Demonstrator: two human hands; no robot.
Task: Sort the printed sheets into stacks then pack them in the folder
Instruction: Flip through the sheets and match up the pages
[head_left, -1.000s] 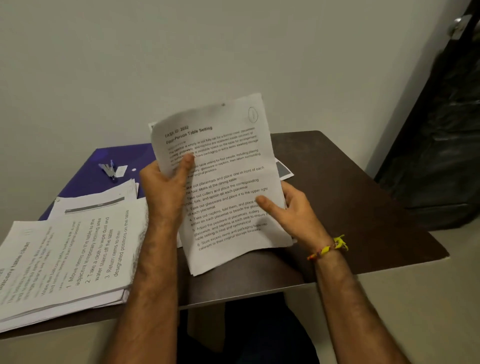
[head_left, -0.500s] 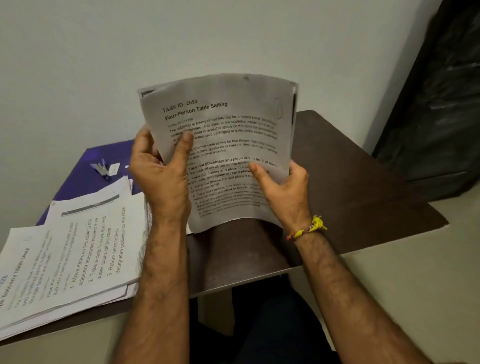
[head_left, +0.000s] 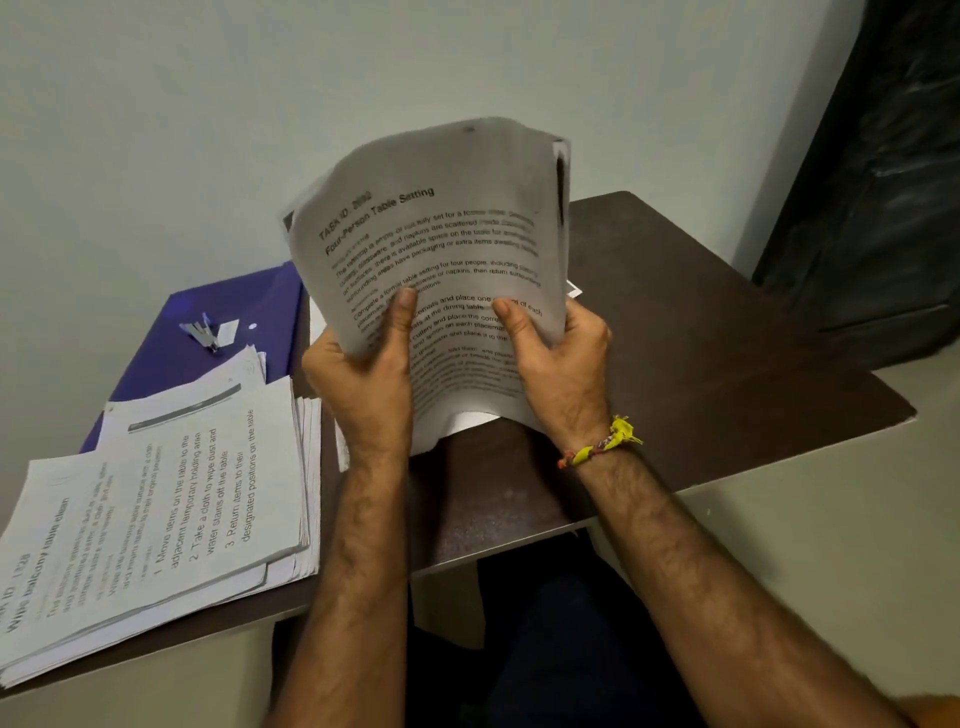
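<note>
The bundle of sheets (head_left: 441, 260) headed "Four-Person Table Setting" stands upright above the worktop (head_left: 701, 338), left hand (head_left: 363, 384) and right hand (head_left: 561, 364) each clamping a lower side, thumbs on the print, probably to square the edges. Since a second ago it has risen and bowed. A sorted stack (head_left: 171, 509) overlaps the purple folder (head_left: 234, 312) at left.

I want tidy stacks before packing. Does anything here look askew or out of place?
Yes. The stack on the table is fanned, its sheets offset and overhanging the near edge. The bundle gripped by the left hand and right hand is bowed. A stapler lies on the purple folder.
</note>
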